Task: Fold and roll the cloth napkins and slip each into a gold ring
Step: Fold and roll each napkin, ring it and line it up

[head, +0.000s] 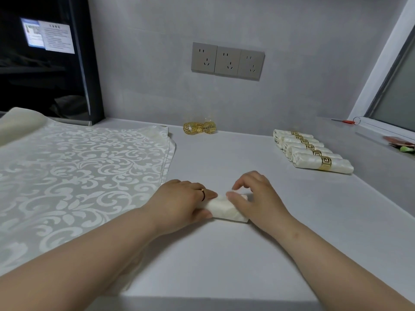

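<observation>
A rolled white napkin (222,208) lies on the grey counter (224,254) in front of me, with no ring on it. My left hand (182,202) grips its left end, fingers curled over it. My right hand (253,196) holds the right end, thumb on top and fingers arched over the far side. Two loose gold rings (199,127) stand by the back wall. Several rolled napkins with gold rings (312,151) lie in a row at the right. A stack of flat patterned napkins (78,171) covers the left of the counter.
A black appliance (45,59) stands at the back left. Three wall sockets (227,61) sit above the rings. On the window sill at the right lie red-handled scissors (347,121) and a red and green item (402,145).
</observation>
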Demonstrator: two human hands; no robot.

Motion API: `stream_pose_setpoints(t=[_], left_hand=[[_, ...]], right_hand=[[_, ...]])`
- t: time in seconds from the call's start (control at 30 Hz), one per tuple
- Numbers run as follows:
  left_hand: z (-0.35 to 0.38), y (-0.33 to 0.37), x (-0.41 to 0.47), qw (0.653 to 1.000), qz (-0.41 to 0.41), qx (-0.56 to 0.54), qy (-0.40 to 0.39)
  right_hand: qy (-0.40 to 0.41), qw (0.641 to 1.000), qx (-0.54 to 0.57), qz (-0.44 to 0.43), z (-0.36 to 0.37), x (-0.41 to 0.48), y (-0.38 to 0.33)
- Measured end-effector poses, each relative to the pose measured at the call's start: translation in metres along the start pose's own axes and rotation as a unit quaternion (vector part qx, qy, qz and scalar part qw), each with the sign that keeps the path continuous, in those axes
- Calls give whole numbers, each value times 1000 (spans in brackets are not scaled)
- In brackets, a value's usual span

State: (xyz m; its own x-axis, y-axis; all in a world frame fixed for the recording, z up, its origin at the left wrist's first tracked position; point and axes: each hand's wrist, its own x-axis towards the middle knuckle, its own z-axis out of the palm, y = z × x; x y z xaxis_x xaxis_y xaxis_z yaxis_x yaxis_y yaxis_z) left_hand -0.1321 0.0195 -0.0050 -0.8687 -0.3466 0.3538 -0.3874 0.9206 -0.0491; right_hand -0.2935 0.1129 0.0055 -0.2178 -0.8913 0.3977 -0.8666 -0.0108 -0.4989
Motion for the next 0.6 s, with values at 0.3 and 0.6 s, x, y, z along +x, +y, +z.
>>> stream_pose_setpoints(t=[0.3,0.6], left_hand=[[4,-4,1,1000,29,4,6],[8,-3,0,998,29,11,54]], right_hand=[[-130,976,-146,-94,-9,-8,-5],[-297,932,104,180,-22,34,-2]])
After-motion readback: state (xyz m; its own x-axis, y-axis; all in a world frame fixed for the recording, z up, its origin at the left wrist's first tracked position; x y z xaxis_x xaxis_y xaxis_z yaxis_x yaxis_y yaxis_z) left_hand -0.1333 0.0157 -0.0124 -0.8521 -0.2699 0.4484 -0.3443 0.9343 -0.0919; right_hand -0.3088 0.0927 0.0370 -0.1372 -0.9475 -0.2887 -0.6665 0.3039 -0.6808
